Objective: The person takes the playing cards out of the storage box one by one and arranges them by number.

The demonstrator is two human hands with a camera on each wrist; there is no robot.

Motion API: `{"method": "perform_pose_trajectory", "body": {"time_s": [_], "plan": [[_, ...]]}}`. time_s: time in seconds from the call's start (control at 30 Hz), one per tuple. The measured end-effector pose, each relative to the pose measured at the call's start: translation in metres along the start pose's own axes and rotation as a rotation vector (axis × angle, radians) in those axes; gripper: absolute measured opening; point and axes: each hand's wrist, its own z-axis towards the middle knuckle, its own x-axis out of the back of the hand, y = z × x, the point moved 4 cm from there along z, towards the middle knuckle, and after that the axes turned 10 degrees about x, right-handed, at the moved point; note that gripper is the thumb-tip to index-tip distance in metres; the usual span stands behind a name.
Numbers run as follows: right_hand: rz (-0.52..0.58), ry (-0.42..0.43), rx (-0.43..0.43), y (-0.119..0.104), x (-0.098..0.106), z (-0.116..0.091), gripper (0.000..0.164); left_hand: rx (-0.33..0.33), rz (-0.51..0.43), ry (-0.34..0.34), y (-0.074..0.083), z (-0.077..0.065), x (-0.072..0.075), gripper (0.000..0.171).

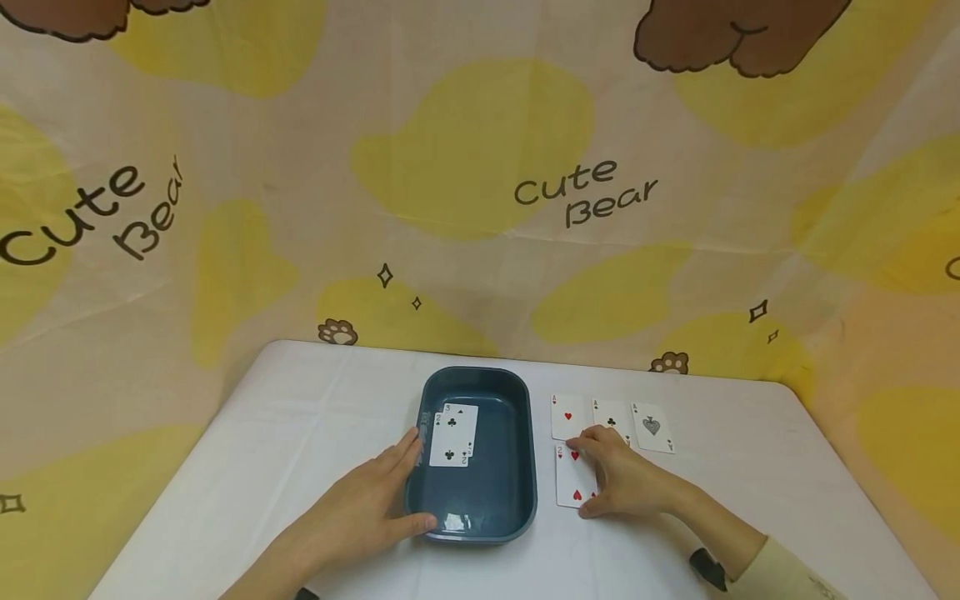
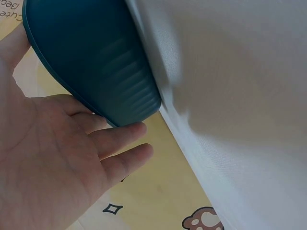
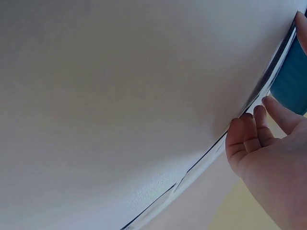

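My right hand [image 1: 626, 477] spans the two of hearts [image 1: 573, 477] on the white table, fingertips at its far edge and thumb at its near edge. In the right wrist view the fingers [image 3: 244, 134] are bent beside the thin card edges. My left hand [image 1: 358, 508] rests against the left side of a dark blue tray [image 1: 472, 508]; in the left wrist view its fingers [image 2: 125, 160] are spread along the tray's outer wall. Inside the tray a two of clubs [image 1: 450, 440] partly covers another black-suited card [image 1: 472, 414].
Just beyond my right hand lie the ace of hearts [image 1: 566, 415], the ace of clubs [image 1: 609, 412], partly hidden by the fingers, and the ace of spades [image 1: 652, 427]. A patterned cloth [image 1: 465, 167] hangs behind the table [image 1: 337, 400].
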Motion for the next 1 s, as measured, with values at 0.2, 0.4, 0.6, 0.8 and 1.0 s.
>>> {"method": "perform_pose_trajectory", "body": {"time_s": [0.2, 0.4, 0.6, 0.8, 1.0], "plan": [[-0.007, -0.005, 0.018, 0.002, -0.001, 0.001, 0.087, -0.002, 0.0, 0.001, 0.0, 0.0, 0.0, 0.106], [-0.014, -0.005, 0.035, 0.003, -0.001, 0.001, 0.086, -0.029, 0.011, 0.021, 0.001, 0.0, 0.0, 0.104], [-0.024, -0.002, 0.041, 0.005, -0.002, 0.001, 0.086, -0.023, 0.018, 0.02, 0.001, 0.0, 0.0, 0.104], [-0.026, -0.002, 0.035, 0.004, 0.001, 0.0, 0.085, -0.009, 0.017, 0.013, 0.001, 0.0, 0.0, 0.105], [-0.056, 0.027, 0.066, 0.0, 0.013, -0.003, 0.082, -0.008, 0.012, 0.012, 0.001, 0.001, 0.0, 0.105]]}}
